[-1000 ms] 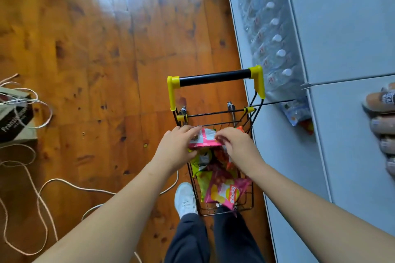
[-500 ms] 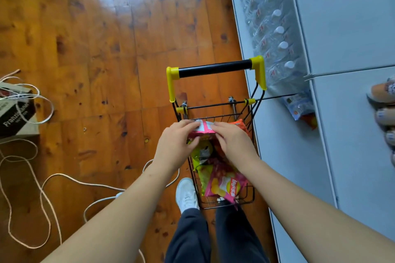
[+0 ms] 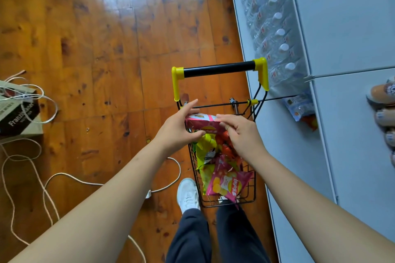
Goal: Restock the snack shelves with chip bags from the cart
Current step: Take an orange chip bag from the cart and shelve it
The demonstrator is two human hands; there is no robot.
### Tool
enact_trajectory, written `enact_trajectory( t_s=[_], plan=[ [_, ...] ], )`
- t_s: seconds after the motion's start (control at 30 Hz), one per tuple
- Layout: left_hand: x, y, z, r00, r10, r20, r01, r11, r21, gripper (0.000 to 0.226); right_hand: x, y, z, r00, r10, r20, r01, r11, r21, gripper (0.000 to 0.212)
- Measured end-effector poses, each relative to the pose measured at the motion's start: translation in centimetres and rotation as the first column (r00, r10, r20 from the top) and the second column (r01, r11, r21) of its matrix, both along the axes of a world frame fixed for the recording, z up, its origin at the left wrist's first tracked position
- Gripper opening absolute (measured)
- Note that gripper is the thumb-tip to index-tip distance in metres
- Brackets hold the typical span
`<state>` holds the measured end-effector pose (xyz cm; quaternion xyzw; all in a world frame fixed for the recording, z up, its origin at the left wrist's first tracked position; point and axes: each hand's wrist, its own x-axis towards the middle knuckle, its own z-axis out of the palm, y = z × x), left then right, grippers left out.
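Observation:
A small black wire cart (image 3: 249,195) with a yellow-and-black handle (image 3: 218,69) stands on the wood floor beside white shelving. Several chip bags fill it, among them a green bag (image 3: 204,151) and a pink bag (image 3: 226,183) near the front. Above the cart a pink chip bag (image 3: 203,123) is held at its top edge by both hands. My left hand (image 3: 178,129) grips its left side, thumb underneath. My right hand (image 3: 241,132) pinches its right side.
White shelving (image 3: 342,28) runs along the right, with packs of water bottles (image 3: 275,34) on a low shelf and jars (image 3: 382,94) at the far right edge. A cardboard box (image 3: 18,111) and loose white cable (image 3: 32,168) lie on the floor at left. My white shoe (image 3: 188,194) touches the cart.
Both hands have lifted the pink bag slightly higher out of the cart. The left thumb now sits under the bag.

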<state>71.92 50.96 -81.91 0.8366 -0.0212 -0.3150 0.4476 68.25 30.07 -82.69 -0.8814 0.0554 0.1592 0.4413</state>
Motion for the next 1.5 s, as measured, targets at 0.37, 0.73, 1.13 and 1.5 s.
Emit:
enact_trajectory(
  t_s=[0.37,0.73,1.13,1.5],
  plan=[
    [-0.7,-0.7,-2.1,0.98,-0.098,0.171,0.059,0.974,0.217,0.059,-0.7,-1.3,-0.2,0.967,-0.246,-0.072,0.255,0.95,0.178,0.025],
    [0.4,-1.5,0.7,0.985,0.076,-0.155,-0.095,0.988,-0.122,0.024,0.4,-2.7,-0.2,0.942,-0.062,-0.33,0.173,0.932,0.319,0.048],
    [-2.5,-2.2,1.0,0.773,0.377,-0.511,-0.564,0.777,-0.28,0.052,-2.9,-1.2,1.0,0.781,-0.303,-0.546,0.555,0.738,0.384,0.035],
    [-6.3,-2.1,-0.6,0.656,0.551,-0.515,-0.703,0.695,-0.152,0.043,-5.9,-2.3,-0.7,0.933,-0.353,-0.072,0.308,0.885,-0.348,0.04]
  ],
)
